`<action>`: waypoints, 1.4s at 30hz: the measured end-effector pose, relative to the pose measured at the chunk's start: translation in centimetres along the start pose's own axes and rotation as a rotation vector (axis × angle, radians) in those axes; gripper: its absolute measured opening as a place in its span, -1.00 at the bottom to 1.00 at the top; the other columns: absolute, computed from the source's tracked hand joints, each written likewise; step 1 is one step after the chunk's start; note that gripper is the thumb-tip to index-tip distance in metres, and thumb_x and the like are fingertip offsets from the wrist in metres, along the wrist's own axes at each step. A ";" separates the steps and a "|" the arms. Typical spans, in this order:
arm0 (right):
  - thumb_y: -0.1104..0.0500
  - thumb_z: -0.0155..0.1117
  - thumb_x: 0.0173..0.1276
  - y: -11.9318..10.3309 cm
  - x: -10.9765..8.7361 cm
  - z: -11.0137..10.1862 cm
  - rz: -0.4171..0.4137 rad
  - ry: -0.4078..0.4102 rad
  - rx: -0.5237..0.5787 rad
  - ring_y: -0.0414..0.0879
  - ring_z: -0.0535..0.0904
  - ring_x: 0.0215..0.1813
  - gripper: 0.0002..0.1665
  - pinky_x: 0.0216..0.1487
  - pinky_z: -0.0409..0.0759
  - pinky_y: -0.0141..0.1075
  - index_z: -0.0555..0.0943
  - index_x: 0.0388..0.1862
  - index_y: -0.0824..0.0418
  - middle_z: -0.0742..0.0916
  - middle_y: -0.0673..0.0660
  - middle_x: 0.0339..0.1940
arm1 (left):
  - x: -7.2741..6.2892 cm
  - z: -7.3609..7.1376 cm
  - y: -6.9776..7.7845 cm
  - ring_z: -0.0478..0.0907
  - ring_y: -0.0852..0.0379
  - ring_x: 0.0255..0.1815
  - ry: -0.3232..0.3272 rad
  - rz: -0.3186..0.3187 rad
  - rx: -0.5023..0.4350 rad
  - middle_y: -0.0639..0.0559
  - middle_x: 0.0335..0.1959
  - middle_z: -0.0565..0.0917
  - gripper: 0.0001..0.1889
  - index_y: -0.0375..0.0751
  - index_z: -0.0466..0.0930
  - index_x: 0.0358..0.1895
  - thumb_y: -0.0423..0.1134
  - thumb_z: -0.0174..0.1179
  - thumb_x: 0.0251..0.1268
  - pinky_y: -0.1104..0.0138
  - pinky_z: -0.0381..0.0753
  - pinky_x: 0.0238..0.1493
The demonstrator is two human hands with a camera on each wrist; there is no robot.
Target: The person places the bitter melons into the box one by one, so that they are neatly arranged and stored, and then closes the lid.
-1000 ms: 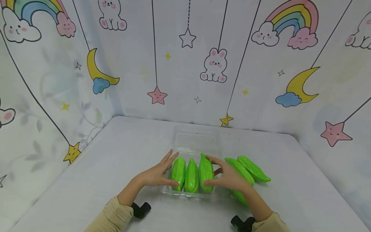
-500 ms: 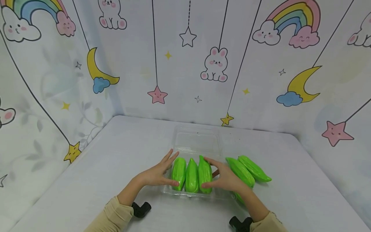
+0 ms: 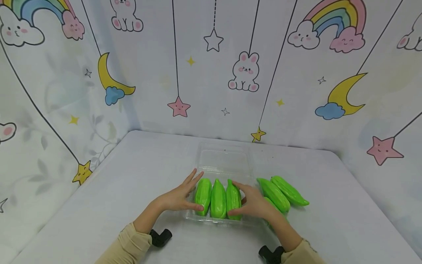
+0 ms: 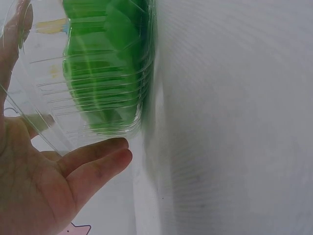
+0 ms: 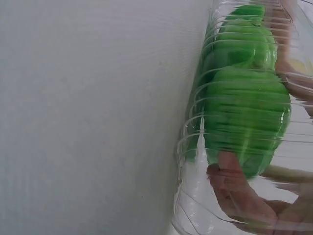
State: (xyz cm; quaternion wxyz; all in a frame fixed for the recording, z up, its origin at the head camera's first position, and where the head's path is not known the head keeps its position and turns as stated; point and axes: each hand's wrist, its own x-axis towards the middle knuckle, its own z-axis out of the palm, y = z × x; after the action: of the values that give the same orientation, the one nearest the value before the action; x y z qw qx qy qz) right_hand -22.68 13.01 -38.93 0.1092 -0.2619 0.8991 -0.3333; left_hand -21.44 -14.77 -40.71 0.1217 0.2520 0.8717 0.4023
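An open clear plastic clamshell box [image 3: 211, 220] holds three bright green, ridged toy bitter melons, side by side. My right hand [image 3: 256, 202] grips the rightmost bitter melon [image 3: 233, 201], thumb at its near end and fingers at its far end. Through the clear wall in the right wrist view, a fingertip presses that bitter melon [image 5: 247, 117]. My left hand [image 3: 178, 198] straddles the box's left rim with fingers spread and straight. Its thumb reaches over the left bitter melon [image 3: 202, 196]; the middle one [image 3: 218, 200] lies untouched. In the left wrist view two fingers [image 4: 98, 159] lie outside the wall.
The box's hinged lid [image 3: 224, 157] lies flat behind it. Three more green bitter melons [image 3: 275, 194] lie on the white table [image 3: 158, 154] to the right, one partly hidden by my right forearm. A patterned cloth wall [image 3: 211, 80] stands behind the table.
My right hand has brought its bitter melon slightly left and down into the box, beside the middle one. My left hand has stayed at the box's left side.
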 end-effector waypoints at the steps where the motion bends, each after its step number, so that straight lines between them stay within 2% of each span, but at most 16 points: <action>1: -0.07 0.55 -0.17 -0.1 0.0 0.0 0.000 -0.001 -0.006 -0.08 0.59 -0.32 0.18 -0.34 0.57 -0.32 0.18 0.37 0.33 0.43 0.39 0.21 | 0.0 0.0 0.0 0.13 -0.30 0.31 0.000 0.001 0.000 -0.12 0.44 -0.48 0.10 0.12 -0.34 0.46 0.08 0.33 -0.01 -0.02 0.33 0.18; 13: -0.10 0.54 -0.16 -0.1 0.2 0.3 0.034 -0.015 -0.004 -0.13 0.58 -0.33 0.18 -0.35 0.56 -0.30 0.18 0.38 0.29 0.47 0.34 0.18 | 0.1 -0.1 0.0 0.14 -0.31 0.30 -0.010 0.011 -0.011 -0.17 0.43 -0.49 0.10 0.11 -0.36 0.46 0.06 0.32 0.01 0.00 0.32 0.18; 19: -0.13 0.53 -0.16 -0.1 0.2 0.2 0.049 -0.021 -0.040 -0.01 0.61 -0.21 0.17 -0.29 0.58 -0.23 0.20 0.38 0.27 0.54 0.32 0.11 | 0.1 -0.2 0.0 0.13 -0.31 0.30 -0.008 0.013 -0.011 -0.17 0.43 -0.49 0.10 0.10 -0.36 0.46 0.06 0.33 0.01 -0.01 0.31 0.19; 24: -0.12 0.54 -0.17 -0.1 0.2 0.2 0.072 -0.031 -0.019 0.07 0.59 -0.12 0.18 -0.24 0.59 -0.19 0.18 0.39 0.24 0.51 0.33 0.15 | 0.1 -0.1 0.0 0.13 -0.31 0.31 -0.007 0.010 -0.004 -0.16 0.43 -0.49 0.11 0.11 -0.35 0.46 0.07 0.33 0.00 -0.01 0.32 0.19; 34: -0.10 0.54 -0.16 -0.1 0.0 0.1 0.047 -0.031 0.010 0.13 0.58 -0.08 0.17 -0.20 0.59 -0.14 0.19 0.39 0.24 0.43 0.33 0.24 | 0.1 -0.1 -0.1 0.14 -0.32 0.30 -0.012 0.018 -0.013 -0.12 0.43 -0.51 0.11 0.12 -0.37 0.46 0.06 0.33 0.01 -0.01 0.31 0.19; 42: -0.14 0.53 -0.16 -0.4 -0.2 -0.2 0.036 -0.013 -0.014 0.17 0.55 -0.04 0.17 -0.18 0.57 -0.10 0.19 0.39 0.24 0.41 0.33 0.25 | 0.0 -0.1 0.2 0.14 -0.32 0.30 -0.011 0.020 -0.016 -0.14 0.43 -0.50 0.11 0.06 -0.35 0.46 0.05 0.33 0.00 -0.03 0.31 0.19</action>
State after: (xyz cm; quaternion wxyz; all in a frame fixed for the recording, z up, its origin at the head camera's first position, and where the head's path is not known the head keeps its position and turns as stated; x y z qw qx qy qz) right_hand -22.41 13.01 -38.48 0.1194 -0.2485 0.9053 -0.3232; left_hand -21.43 -14.77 -40.49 0.1248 0.2620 0.8652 0.4090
